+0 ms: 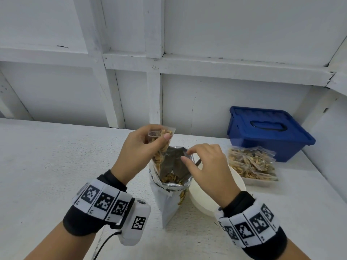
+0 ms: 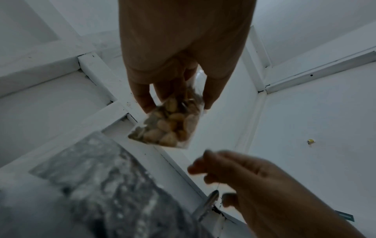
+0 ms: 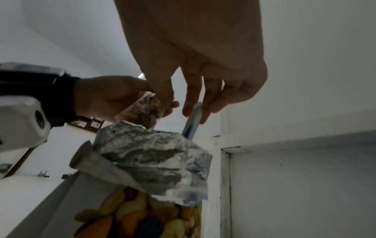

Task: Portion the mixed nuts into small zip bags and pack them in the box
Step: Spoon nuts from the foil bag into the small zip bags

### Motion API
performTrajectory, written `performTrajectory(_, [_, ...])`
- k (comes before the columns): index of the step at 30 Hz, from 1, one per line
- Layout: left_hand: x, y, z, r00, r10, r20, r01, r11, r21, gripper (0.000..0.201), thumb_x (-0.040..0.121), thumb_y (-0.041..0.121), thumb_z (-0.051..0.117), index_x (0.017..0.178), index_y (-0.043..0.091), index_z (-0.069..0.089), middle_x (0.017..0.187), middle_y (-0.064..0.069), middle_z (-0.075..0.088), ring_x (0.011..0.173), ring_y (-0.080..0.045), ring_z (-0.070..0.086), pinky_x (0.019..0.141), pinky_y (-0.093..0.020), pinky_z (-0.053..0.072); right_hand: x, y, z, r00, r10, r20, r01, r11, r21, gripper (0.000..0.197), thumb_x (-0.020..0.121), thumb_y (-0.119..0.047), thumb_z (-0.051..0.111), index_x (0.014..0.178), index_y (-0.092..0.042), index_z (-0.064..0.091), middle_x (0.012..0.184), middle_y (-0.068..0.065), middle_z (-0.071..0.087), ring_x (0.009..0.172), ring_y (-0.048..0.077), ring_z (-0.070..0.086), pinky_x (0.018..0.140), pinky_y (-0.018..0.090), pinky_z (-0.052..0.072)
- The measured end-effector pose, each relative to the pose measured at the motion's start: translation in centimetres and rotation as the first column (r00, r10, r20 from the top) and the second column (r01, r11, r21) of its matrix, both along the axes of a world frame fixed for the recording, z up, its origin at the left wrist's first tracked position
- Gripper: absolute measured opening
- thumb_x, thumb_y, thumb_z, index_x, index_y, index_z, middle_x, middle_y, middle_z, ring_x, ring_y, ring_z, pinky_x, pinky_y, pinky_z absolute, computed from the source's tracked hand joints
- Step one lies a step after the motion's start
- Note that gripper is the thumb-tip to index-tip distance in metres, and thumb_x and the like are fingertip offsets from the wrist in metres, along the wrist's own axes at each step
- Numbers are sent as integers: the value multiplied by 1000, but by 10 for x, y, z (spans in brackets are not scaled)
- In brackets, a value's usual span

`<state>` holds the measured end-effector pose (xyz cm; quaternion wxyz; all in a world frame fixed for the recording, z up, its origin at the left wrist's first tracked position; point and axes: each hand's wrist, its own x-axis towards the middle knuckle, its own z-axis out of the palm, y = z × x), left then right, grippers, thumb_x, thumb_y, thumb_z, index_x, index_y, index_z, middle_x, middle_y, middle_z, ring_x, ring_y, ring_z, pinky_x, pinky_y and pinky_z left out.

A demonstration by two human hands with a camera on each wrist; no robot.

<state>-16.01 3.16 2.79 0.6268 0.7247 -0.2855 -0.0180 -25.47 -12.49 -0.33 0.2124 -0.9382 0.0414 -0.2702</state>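
My left hand [image 1: 159, 136] pinches a small clear zip bag [image 1: 159, 158] full of mixed nuts by its top, just above the left rim of the big foil nut bag [image 1: 169, 199]. Seen from the left wrist, the small bag [image 2: 168, 128] hangs from my fingers. The foil bag stands open in the middle of the table, with nuts at its bottom. A metal spoon [image 3: 192, 122] stands in it, handle up. My right hand [image 1: 185, 156] hovers over the bag's right rim, its loose fingers [image 3: 189, 109] beside the handle tip and not wrapped round it.
A blue lidded box [image 1: 266, 132] stands shut at the back right against the wall. In front of it a clear tray [image 1: 262, 182] holds several filled zip bags. A round white dish [image 1: 206, 196] lies under my right wrist. The white table [image 1: 56, 166] stretches left.
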Motion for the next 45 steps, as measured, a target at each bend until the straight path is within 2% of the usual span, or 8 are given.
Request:
performTrajectory(3, [-6,-8,2,1000,15,-8,-16,999,-34,26,73,40,71,93,23,68,87,5,72,82,-8,67,71,-21,53,-1,14,9,995,-4,99,10,998,-60,42,80,-57,46,91,-20,63,90,-8,66,87,16,53,69,29,32])
performTrajectory(6, [-11,-16,5,999,40,-2,-40,998,-40,30,73,38,72,94,18,67,87,5,70,80,-8,67,71,-22,54,2,27,13,997,66,27,-68,993,94,49,75,-63,50,100,-21,55,92,-8,62,87,12,50,71,29,35])
performTrajectory(9, [-13,-19,5,999,36,-27,-38,998,-46,28,73,31,76,94,19,63,86,1,70,80,-11,67,73,-26,54,3,28,12,995,95,40,-103,953,284,34,81,-42,65,104,-19,55,93,-5,60,89,12,52,75,21,42])
performTrajectory(15, [-13,-13,6,985,-126,-117,116,989,-90,36,78,38,65,108,19,62,95,7,72,90,-5,67,74,-17,52,-2,14,13,989,148,4,-135,892,432,23,91,-23,56,112,-17,62,97,0,66,89,8,59,72,10,44])
performTrajectory(23, [-13,-15,4,992,-61,-111,37,978,-205,7,81,11,63,80,17,67,72,7,72,70,-5,67,62,-16,51,-5,14,24,980,163,111,-197,774,602,17,89,-36,50,102,-31,60,88,-19,64,85,-7,57,64,7,43])
performTrajectory(27, [-15,-15,1,998,-48,-48,39,985,-167,7,79,13,65,77,18,68,71,5,72,69,-8,67,64,-18,52,-2,14,23,967,118,227,-234,767,597,13,89,-34,54,99,-35,62,92,-14,67,88,2,61,70,18,50])
performTrajectory(36, [-14,-11,1,996,-79,-34,77,995,-59,6,81,17,65,81,14,70,74,3,72,73,-10,68,69,-21,54,4,7,17,964,33,262,-161,859,485,12,89,-17,59,88,-17,70,69,-20,61,66,-2,59,60,7,41])
performTrajectory(45, [-15,-11,4,986,-148,-81,144,988,-59,20,68,28,68,80,12,69,74,2,71,73,-10,66,70,-21,53,4,11,16,977,18,211,-119,872,475,29,94,-31,45,84,-11,64,64,4,61,63,17,57,56,36,48])
